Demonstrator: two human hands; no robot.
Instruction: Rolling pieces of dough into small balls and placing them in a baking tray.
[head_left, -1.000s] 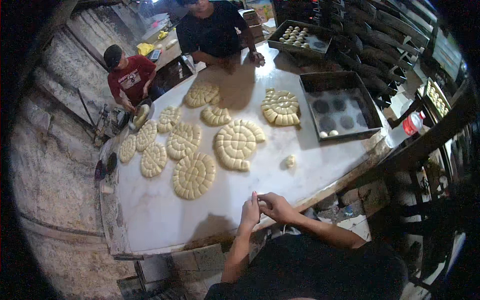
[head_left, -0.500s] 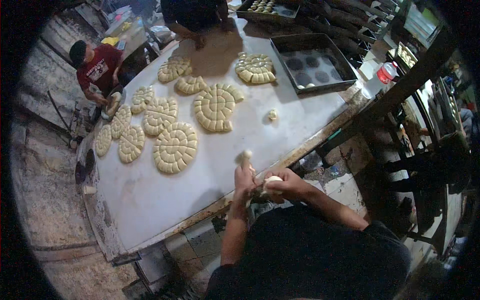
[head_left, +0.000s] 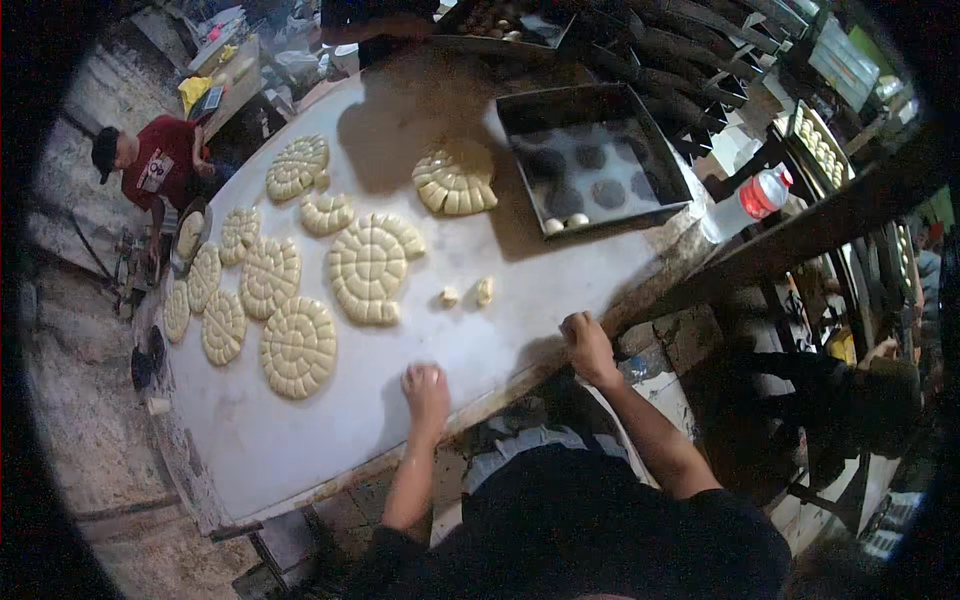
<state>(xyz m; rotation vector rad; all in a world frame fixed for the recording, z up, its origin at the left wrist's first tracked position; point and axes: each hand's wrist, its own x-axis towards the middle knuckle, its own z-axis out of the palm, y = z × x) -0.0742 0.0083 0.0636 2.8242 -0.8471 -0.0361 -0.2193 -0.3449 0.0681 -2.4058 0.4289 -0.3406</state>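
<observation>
Over the near part of the white tabletop, my left hand (head_left: pixel 427 392) is curled into a loose fist against the surface. My right hand (head_left: pixel 590 348) is closed too, at the table's near edge to the right. Whatever either hand encloses is hidden. Just beyond them lie two small dough pieces, a left one (head_left: pixel 448 297) and a right one (head_left: pixel 485 291). To the left are several flat rounds of dough cut into segments, the nearest dough round (head_left: pixel 298 348) being closest to my left hand. Another cut dough round (head_left: pixel 456 178), partly used, sits farther back.
A dark square baking tray (head_left: pixel 600 225) at the back right holds two dough balls in its near corner. Beside it stand a plastic bottle (head_left: pixel 752 203) and a dark beam (head_left: pixel 800 235). A co-worker in a red shirt (head_left: pixel 168 160) is at the far left; another person (head_left: pixel 375 30) stands across the table.
My hands, close together before with dough in the right one, are now apart, the left on the table. A second small dough piece now lies beside the first. The view has shifted.
</observation>
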